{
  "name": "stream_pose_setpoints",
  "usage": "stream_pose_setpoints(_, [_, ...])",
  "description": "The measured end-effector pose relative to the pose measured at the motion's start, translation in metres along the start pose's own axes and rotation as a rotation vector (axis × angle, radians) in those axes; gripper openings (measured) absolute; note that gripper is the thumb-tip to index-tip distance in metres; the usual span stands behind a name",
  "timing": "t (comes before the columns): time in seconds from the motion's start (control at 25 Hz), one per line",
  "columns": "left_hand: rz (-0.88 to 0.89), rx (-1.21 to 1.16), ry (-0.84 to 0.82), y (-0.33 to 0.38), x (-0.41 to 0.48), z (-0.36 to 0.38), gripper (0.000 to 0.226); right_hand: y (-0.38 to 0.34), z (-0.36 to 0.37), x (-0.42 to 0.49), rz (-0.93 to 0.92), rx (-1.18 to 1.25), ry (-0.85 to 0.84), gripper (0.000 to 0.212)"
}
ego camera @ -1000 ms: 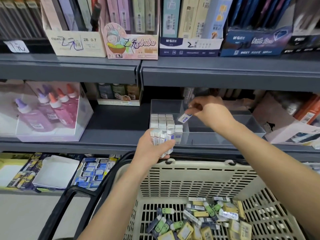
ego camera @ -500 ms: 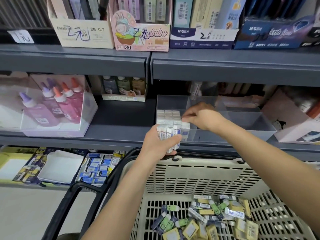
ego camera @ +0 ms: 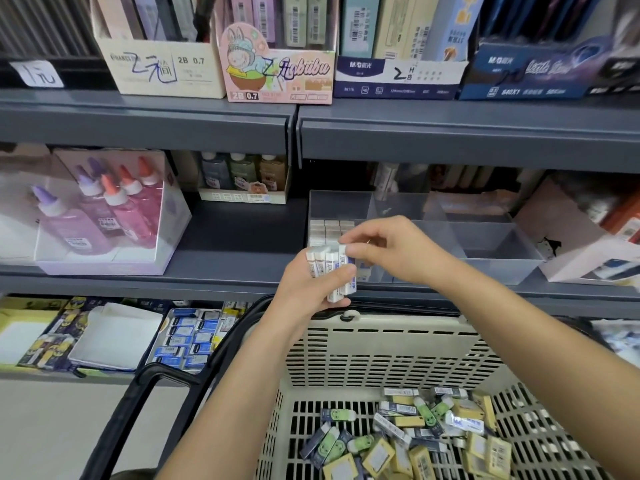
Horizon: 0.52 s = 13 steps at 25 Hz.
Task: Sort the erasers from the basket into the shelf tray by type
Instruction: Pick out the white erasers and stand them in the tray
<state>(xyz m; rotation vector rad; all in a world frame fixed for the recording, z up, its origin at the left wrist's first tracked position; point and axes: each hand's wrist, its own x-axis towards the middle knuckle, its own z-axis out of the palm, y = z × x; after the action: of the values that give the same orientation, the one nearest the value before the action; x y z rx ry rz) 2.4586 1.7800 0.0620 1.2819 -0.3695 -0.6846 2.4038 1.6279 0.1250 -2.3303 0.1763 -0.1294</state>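
Observation:
My left hand (ego camera: 310,287) grips a bundle of white erasers (ego camera: 329,268) upright, just in front of the clear shelf tray (ego camera: 491,268). The fingers of my right hand (ego camera: 388,249) pinch the top of the rightmost eraser in that bundle. Rows of white erasers (ego camera: 329,228) stand in the tray's left compartment; the compartments to the right look bare. Below, the beige basket (ego camera: 381,344) holds several mixed erasers (ego camera: 408,434): yellow, green-faced and white-and-blue ones.
A box of glue bottles (ego camera: 104,213) stands on the same shelf at the left. A small carton of bottles (ego camera: 242,181) sits behind. Pencil-lead boxes (ego camera: 277,64) fill the shelf above. The basket's black handle (ego camera: 138,403) hangs at the left. A lower shelf holds boxed erasers (ego camera: 187,337).
My right hand set one white eraser into the tray's left compartment, then came back to the bundle in my left hand and now pinches another. The view shifted down a little.

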Motion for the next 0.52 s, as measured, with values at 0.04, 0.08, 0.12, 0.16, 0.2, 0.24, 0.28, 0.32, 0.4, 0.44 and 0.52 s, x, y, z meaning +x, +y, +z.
stream_pose_setpoints(0.04, [0.002, -0.004, -0.017, 0.0, -0.001, 0.001, 0.032, -0.001, 0.002, -0.002, 0.017, 0.051, -0.021, 0.01])
stream_pose_setpoints(0.08, [0.002, -0.018, -0.025, 0.001, -0.001, 0.001, 0.033, -0.002, 0.002, -0.003, 0.032, 0.091, -0.014, 0.006])
stream_pose_setpoints(0.12, [-0.001, -0.04, -0.024, 0.002, -0.001, 0.001, 0.036, -0.002, 0.0, -0.002, 0.044, 0.117, 0.01, 0.007])
stream_pose_setpoints(0.16, [-0.009, -0.064, -0.014, 0.002, 0.0, 0.001, 0.037, -0.001, -0.003, -0.001, 0.058, 0.134, 0.032, 0.009])
stream_pose_setpoints(0.2, [-0.02, -0.083, 0.0, 0.002, 0.001, 0.002, 0.034, 0.001, -0.008, 0.0, 0.075, 0.153, 0.047, 0.009])
stream_pose_setpoints(0.24, [-0.03, -0.097, 0.015, 0.002, 0.002, 0.002, 0.027, 0.004, -0.013, 0.001, 0.099, 0.17, 0.059, 0.008])
stream_pose_setpoints(0.28, [-0.04, -0.101, 0.027, 0.001, 0.002, 0.003, 0.022, 0.007, -0.018, 0.003, 0.123, 0.178, 0.079, 0.005])
stream_pose_setpoints(0.32, [-0.045, -0.098, 0.034, 0.001, 0.003, 0.004, 0.021, 0.011, -0.025, 0.006, 0.141, 0.186, 0.121, 0.004])
stream_pose_setpoints(0.4, [-0.038, -0.088, 0.037, 0.0, 0.003, 0.005, 0.021, 0.018, -0.039, 0.017, 0.173, 0.219, 0.249, 0.006])
stream_pose_setpoints(0.44, [-0.029, -0.086, 0.034, 0.0, 0.002, 0.005, 0.019, 0.02, -0.043, 0.022, 0.192, 0.217, 0.307, 0.005])
stream_pose_setpoints(0.52, [-0.014, -0.084, 0.022, -0.001, 0.002, 0.005, 0.017, 0.025, -0.046, 0.032, 0.22, 0.024, 0.356, 0.006])
